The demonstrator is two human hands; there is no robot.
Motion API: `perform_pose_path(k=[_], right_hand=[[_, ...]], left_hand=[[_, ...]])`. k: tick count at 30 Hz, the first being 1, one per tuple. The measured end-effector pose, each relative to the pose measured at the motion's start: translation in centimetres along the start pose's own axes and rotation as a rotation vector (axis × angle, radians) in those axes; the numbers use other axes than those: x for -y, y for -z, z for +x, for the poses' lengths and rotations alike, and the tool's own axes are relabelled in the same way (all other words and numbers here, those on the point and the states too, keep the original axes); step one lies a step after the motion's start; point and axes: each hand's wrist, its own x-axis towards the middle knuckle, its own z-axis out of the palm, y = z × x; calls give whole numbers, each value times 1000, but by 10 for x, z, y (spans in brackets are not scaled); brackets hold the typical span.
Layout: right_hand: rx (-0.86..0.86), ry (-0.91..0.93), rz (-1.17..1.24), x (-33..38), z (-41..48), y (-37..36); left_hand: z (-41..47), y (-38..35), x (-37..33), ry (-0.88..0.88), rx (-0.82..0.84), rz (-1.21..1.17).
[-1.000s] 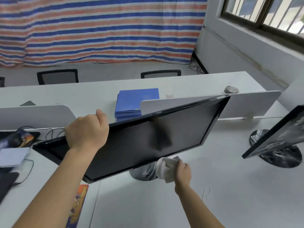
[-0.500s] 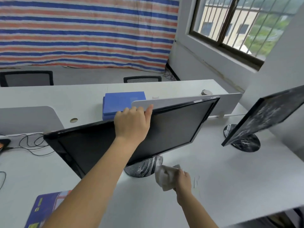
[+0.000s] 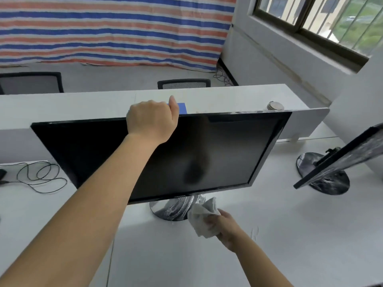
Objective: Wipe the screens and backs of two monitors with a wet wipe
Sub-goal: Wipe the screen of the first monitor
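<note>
So the main monitor (image 3: 207,154) sits in the middle of the white desk (image 3: 290,241), dark screen facing the camera, standing on a round shiny base (image 3: 170,211). The left hand (image 3: 152,121) is up on its top edge, a bit left of centre. The fingers are curled over the edge toward the back, where you can't see the tips, and the thumb sticks up, so it's got a proper grip on the bezel. The right hand (image 3: 227,227) is down low near the desk, fingers closed around a crumpled white wet wipe (image 3: 202,219). The wipe is bunched up right at the near right side of the base, below the screen's bottom edge, and I honestly can't tell if it touches the base. The second monitor (image 3: 344,158) is off at the right, tilted, screen streaky grey, on its own dark round foot (image 3: 329,183), well apart from both hands. A loose black cable (image 3: 41,177) loops on the desk at far left, and a blue folder (image 3: 182,108) peeks out behind the left hand on the far desk.
</note>
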Motion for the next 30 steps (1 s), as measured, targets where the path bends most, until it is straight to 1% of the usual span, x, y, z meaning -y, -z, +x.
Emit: perform_pose_path(k=[3,5,7,8,9,11,13,17,18,20,21,22,24,26,27,29,30], right_hand=[[12,-30,18,-2,12,13],[-36,-20,82,-1,19,22],[-154,2,130,0,35,28],[-226,22,113,2,42,30],[-294,58,55,2,52,30],[-365,167,-163,8,66,27],[-368,284,-403,11,83,21],[-359,378,-1001,0,116,-1],[-384,412,-1068,-7,118,-9],[-453,521,-1129,-16,114,-30],[-459,566,-1149,-18,109,-44],[-441,621,-1180,-24,107,-59],[-319,647,-1216,-32,93,-90],[-149,672,-1247,-39,81,-116],[-34,689,-1247,-40,74,-125],[186,698,-1142,-38,57,-137],[221,699,-1040,-32,48,-138]], left_hand=[[23,-11,2,-31,16,-3],[37,-16,-1,-34,36,-6],[50,-22,-4,-33,51,-4],[56,-25,-5,-31,54,3],[60,-27,-6,-27,59,11],[67,-33,-5,-14,65,15],[69,-35,-4,6,66,11],[66,-35,0,31,59,26],[64,-34,0,40,55,27],[61,-33,-3,64,48,37],[60,-32,-5,72,44,44],[59,-32,-8,74,40,47],[59,-32,-15,68,34,47],[62,-32,-17,73,36,48],[64,-32,-16,82,41,48],[66,-32,-10,119,63,38],[68,-32,-8,134,71,32]])
